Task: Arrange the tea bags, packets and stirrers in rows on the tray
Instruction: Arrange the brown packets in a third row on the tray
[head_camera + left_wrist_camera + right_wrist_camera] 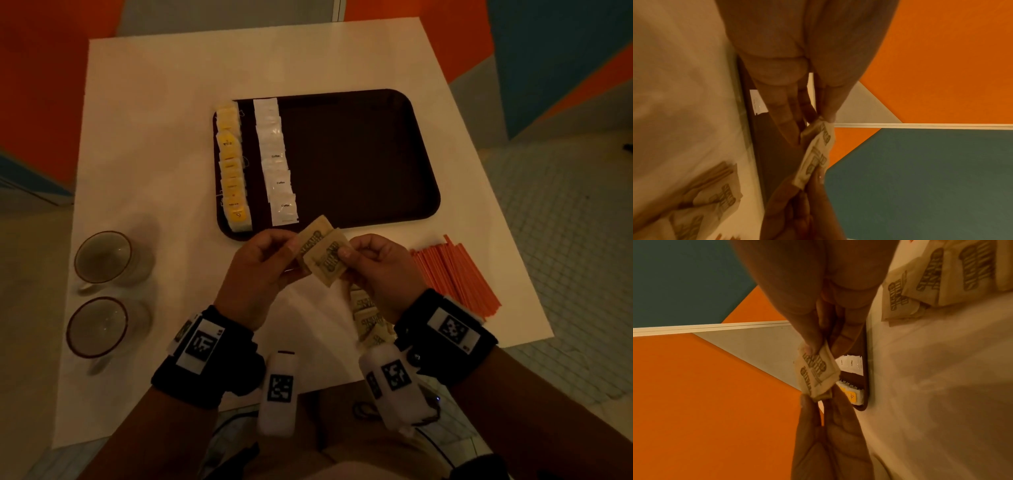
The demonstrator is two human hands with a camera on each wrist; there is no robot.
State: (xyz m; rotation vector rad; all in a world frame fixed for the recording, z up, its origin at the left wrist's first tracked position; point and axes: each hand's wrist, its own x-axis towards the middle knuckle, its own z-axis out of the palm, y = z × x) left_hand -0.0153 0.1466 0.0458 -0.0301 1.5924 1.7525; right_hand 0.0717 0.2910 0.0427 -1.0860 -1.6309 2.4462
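Observation:
A dark brown tray (359, 157) lies on the white table (154, 137). Along its left side runs a row of yellow tea bags (232, 164), with a row of white coffee packets (276, 161) beside it. Just in front of the tray's near edge, my left hand (263, 260) and right hand (370, 260) both pinch a small stack of brown sugar packets (322, 253) held above the table. The same packets (816, 154) (816, 371) show in both wrist views. More brown sugar packets (370, 322) lie under my right wrist. Orange stirrers (452, 274) lie in a pile at the right.
Two empty cups (102, 260) (97, 327) stand at the table's left edge. The right part of the tray holds nothing. Orange and teal wall panels (565, 51) surround the table.

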